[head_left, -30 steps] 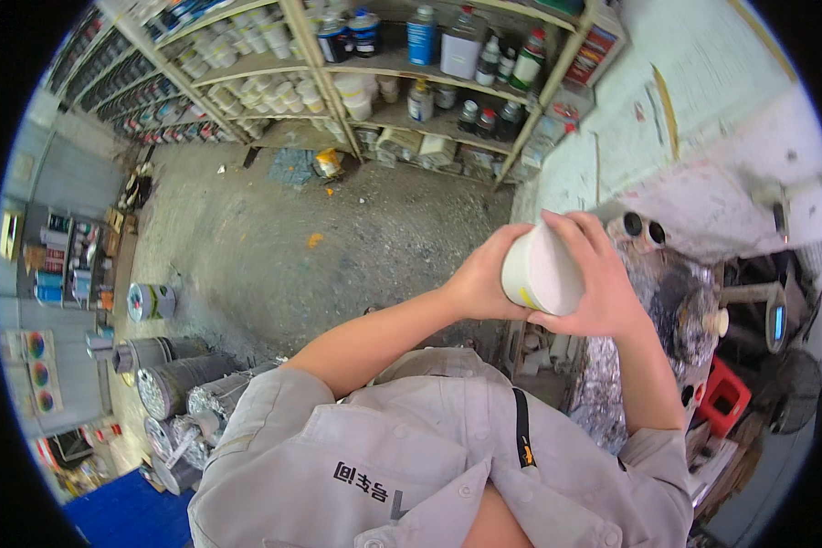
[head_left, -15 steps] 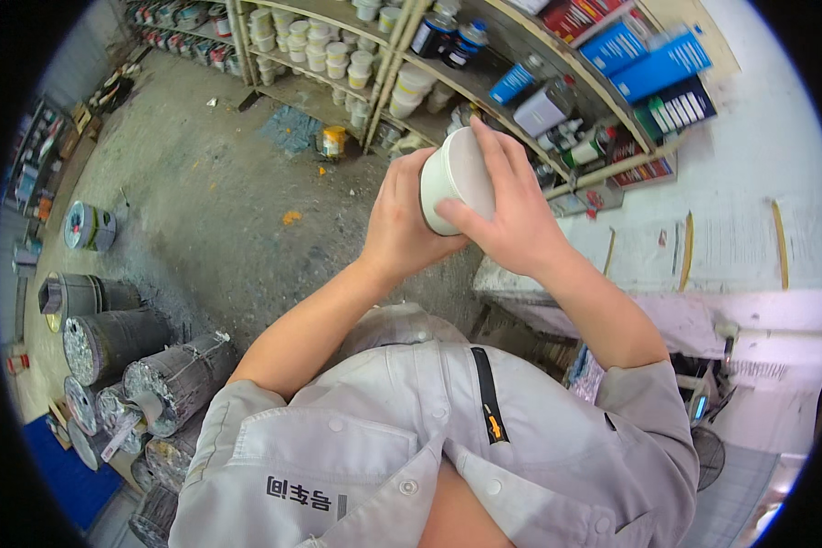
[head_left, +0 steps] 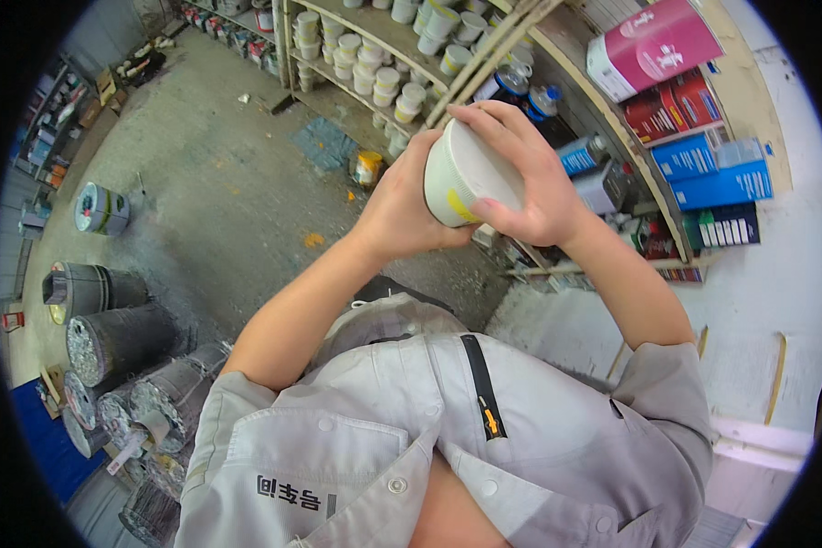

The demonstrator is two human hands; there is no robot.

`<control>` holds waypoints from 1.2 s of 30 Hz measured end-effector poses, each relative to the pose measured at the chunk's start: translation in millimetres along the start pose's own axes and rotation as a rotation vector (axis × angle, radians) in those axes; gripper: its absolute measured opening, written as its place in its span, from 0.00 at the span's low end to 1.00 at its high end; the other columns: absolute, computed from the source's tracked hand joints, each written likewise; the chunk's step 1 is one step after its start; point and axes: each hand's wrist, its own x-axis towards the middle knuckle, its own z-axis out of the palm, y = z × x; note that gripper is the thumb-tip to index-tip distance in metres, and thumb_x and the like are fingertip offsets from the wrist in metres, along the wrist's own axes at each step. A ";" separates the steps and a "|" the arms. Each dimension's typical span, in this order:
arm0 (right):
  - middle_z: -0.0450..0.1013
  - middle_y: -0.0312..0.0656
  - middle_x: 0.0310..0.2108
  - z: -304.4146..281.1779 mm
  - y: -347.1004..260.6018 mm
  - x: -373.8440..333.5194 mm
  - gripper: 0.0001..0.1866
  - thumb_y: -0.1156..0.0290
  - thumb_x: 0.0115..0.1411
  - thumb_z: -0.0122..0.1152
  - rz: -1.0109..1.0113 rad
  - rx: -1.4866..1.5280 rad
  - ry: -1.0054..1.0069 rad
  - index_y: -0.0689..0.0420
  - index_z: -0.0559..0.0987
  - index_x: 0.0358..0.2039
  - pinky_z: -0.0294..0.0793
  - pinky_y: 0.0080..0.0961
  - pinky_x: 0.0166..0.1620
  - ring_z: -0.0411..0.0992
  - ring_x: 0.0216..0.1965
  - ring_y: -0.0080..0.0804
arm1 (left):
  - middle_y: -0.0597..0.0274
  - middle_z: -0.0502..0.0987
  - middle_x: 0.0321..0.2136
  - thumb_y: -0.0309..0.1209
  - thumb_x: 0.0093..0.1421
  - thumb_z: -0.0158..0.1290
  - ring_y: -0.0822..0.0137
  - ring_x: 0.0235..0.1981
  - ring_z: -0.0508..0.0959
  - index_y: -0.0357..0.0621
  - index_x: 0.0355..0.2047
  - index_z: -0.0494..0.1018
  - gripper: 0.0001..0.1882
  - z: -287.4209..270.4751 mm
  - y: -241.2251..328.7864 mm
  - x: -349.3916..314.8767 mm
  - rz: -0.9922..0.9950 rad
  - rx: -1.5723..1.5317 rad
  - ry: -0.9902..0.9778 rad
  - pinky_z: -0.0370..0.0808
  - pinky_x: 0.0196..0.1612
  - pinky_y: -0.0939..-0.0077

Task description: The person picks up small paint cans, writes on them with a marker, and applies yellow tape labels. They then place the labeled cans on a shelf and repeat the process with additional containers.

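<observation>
Between my hands, in front of my chest, is a white lidded plastic tub (head_left: 447, 178) with a yellow mark low on its side. My left hand (head_left: 402, 201) is wrapped round the tub's left side and underside. Across the pale lid lie the fingers of my right hand (head_left: 532, 173), its thumb pressed near the rim by the yellow mark. The tub is tilted, with its lid turned toward the upper right. Part of the lid is hidden by my right hand.
Shelves (head_left: 603, 123) with bottles, cans and boxes stand ahead and to the right; others hold white tubs (head_left: 372, 68). On the floor are a yellow-and-white bucket (head_left: 368, 168) and a blue sheet (head_left: 324, 143). Several dark, crusted drums (head_left: 123, 338) stand at the left.
My view has swung rightward, bringing more of the right-hand shelves in. The tub has turned in my hands, so its yellow mark now shows. Both hands still hold it.
</observation>
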 end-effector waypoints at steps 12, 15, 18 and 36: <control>0.64 0.53 0.66 35.6 131.7 160.4 0.61 0.49 0.46 0.79 0.244 0.153 -0.009 0.50 0.60 0.79 0.67 0.45 0.71 0.67 0.68 0.51 | 0.46 0.69 0.63 0.28 0.36 0.80 0.37 0.62 0.70 0.43 0.71 0.60 0.60 -44.4 -101.2 125.8 0.118 0.628 0.464 0.72 0.65 0.47; 0.63 0.53 0.70 42.6 165.2 190.2 0.59 0.56 0.45 0.77 0.223 0.212 -0.020 0.50 0.61 0.78 0.61 0.46 0.74 0.63 0.72 0.50 | 0.46 0.65 0.66 0.26 0.39 0.79 0.37 0.66 0.67 0.45 0.74 0.57 0.62 -63.0 -119.6 148.3 0.147 0.584 0.416 0.69 0.69 0.45; 0.65 0.54 0.64 59.1 208.7 220.9 0.57 0.55 0.46 0.79 0.239 0.304 -0.017 0.49 0.63 0.77 0.68 0.47 0.70 0.68 0.67 0.54 | 0.46 0.64 0.68 0.29 0.44 0.78 0.37 0.69 0.65 0.46 0.74 0.59 0.58 -85.4 -142.0 155.1 0.042 0.450 0.377 0.68 0.71 0.46; 0.62 0.57 0.70 209.7 443.4 395.2 0.49 0.50 0.57 0.73 1.173 -0.815 0.190 0.49 0.64 0.76 0.66 0.49 0.70 0.64 0.69 0.59 | 0.59 0.81 0.48 0.43 0.65 0.68 0.66 0.37 0.79 0.45 0.62 0.73 0.30 -507.5 -329.9 -324.7 -1.511 0.170 1.382 0.76 0.33 0.69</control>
